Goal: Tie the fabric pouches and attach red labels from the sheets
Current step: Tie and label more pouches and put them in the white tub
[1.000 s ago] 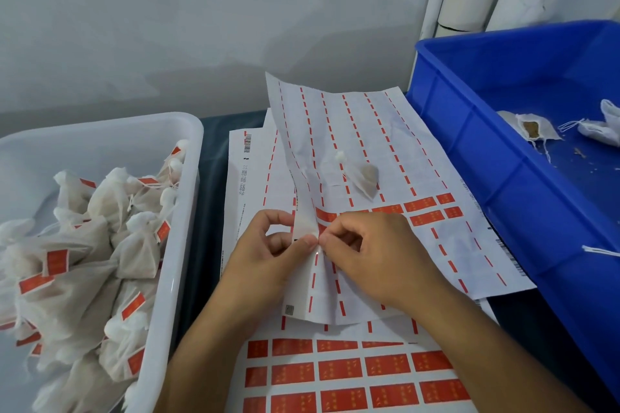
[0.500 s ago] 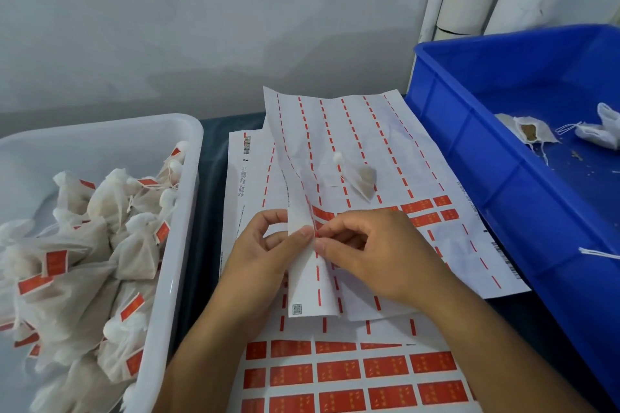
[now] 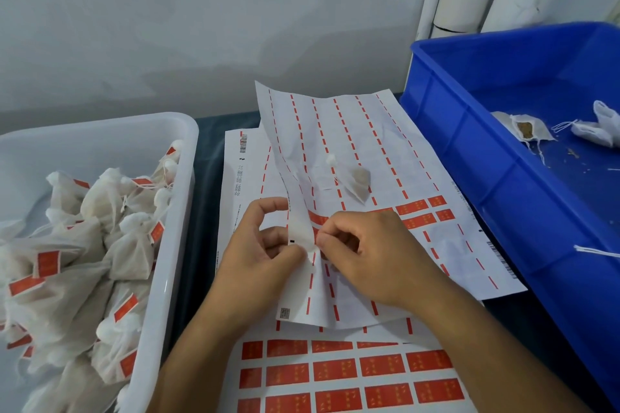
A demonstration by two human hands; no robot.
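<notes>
White tub [image 3: 174,157]: 9 o'clock, labelled pouches [image 3: 100,245].
Blue crate [image 3: 469,151]: 2 o'clock, untied pouches [image 3: 523,129].
Top sheet [image 3: 352,131]: long axis 11–5.
Left hand [image 3: 258,261]: pinches folded sheet edge.
Right hand [image 3: 372,251]: pinches a red label [image 3: 317,220].

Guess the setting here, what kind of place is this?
Probably a small hand-packing workstation. A white tub holds tied fabric pouches already bearing red labels, sheets of red labels cover the table, and a blue crate holds untied pouches.
</notes>
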